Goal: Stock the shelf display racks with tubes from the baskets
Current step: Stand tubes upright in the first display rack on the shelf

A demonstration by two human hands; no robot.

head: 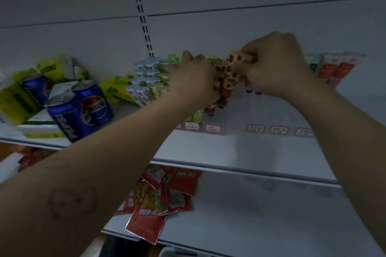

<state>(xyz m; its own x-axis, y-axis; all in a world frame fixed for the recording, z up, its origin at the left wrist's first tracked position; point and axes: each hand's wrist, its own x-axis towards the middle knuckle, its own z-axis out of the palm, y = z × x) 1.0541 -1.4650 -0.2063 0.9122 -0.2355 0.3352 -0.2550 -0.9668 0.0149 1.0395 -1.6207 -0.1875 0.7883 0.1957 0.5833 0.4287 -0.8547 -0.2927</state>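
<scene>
Both my hands reach over a clear display rack (263,108) on the white shelf (240,152). My right hand (273,69) pinches the top of a cream tube with brown spots (237,59), held upright above a rack lane. My left hand (194,77) presses against a row of the same spotted tubes (223,83) standing in the rack. Rows of green tubes (165,81) and blue-white tubes (144,81) fill the lanes to the left. Red and white tubes (338,67) stand at the far right. The lanes between are mostly bare. No basket is identifiable.
Blue Pepsi cans (83,110) and yellow-green packets (18,98) crowd the shelf's left end. Red sachets (160,196) lie piled on the lower shelf. Price labels (213,128) line the rack front. A slotted upright (142,12) runs up the back panel.
</scene>
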